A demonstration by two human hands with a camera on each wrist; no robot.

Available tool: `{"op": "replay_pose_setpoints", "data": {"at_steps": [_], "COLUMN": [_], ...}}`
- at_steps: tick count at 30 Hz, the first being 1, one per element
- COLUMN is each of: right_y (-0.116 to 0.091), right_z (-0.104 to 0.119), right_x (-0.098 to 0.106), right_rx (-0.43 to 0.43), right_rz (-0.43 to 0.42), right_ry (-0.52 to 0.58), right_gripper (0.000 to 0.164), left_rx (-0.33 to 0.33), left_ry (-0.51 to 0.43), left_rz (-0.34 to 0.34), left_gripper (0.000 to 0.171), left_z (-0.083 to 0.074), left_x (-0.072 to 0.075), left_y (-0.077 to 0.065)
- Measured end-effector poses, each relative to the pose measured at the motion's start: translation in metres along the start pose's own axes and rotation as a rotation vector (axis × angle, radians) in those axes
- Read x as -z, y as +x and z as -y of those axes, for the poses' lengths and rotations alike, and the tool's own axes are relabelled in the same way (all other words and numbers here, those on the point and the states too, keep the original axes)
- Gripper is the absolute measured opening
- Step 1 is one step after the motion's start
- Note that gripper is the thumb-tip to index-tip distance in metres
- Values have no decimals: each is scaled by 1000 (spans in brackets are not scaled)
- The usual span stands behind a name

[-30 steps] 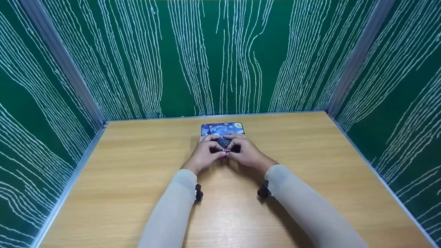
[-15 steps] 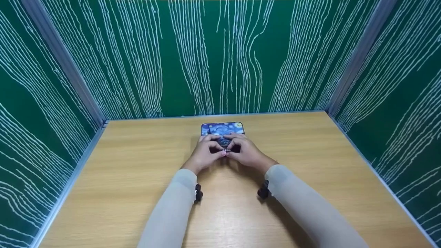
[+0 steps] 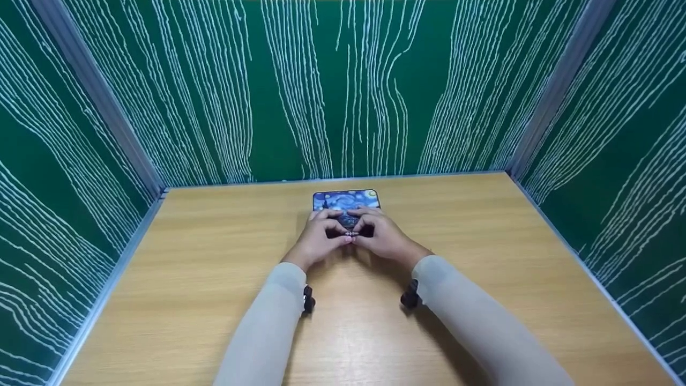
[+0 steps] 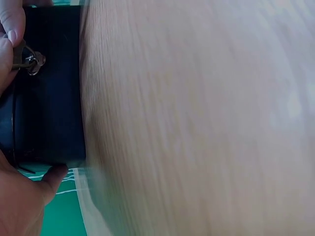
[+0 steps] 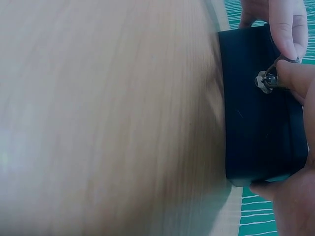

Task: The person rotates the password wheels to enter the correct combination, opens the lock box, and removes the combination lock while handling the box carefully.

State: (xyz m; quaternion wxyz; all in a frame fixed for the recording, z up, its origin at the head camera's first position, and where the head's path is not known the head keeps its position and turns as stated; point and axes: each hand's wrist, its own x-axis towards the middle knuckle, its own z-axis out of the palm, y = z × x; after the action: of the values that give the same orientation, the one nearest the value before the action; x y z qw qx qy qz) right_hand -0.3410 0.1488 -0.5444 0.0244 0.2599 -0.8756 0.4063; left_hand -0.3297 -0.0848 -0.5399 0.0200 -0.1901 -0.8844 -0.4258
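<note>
A small dark box with a blue swirling painted lid lies near the table's back edge. On its dark front, a metal latch with a wire loop shows in both wrist views. My left hand and right hand meet at this latch, thumb tips nearly touching. Each pinches the loop between thumb and forefinger, while other fingers rest along the box's top and ends. In the right wrist view, the right thumb lies over the loop. The hands hide part of the lid and the latch's upper part.
The box stands on a wooden table. Green panels with white wavy lines rise at the back and both sides, with grey posts at the corners. Dark wrist cameras sit under both sleeves.
</note>
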Motion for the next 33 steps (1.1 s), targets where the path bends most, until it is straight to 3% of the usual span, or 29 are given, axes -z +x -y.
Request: {"op": "replay_pose_setpoints", "data": {"at_steps": [6,26,33], "right_y": [0,0,0], "right_z": [0,2,3], "right_x": [-1,-1,-1], "right_rx": [22,-22,17], "right_rz": [-6,6,-10], "right_ry": [18,12,17], "right_gripper": [10,10,10], "left_rx": [-26,5,-13], "left_ry": [-6,10,18], "left_rz": [-18,-3,4], "left_gripper": [11,10,9], "left_z": [1,-2,1], "left_x": [-2,0,0], "left_y": [0,-2,1]}}
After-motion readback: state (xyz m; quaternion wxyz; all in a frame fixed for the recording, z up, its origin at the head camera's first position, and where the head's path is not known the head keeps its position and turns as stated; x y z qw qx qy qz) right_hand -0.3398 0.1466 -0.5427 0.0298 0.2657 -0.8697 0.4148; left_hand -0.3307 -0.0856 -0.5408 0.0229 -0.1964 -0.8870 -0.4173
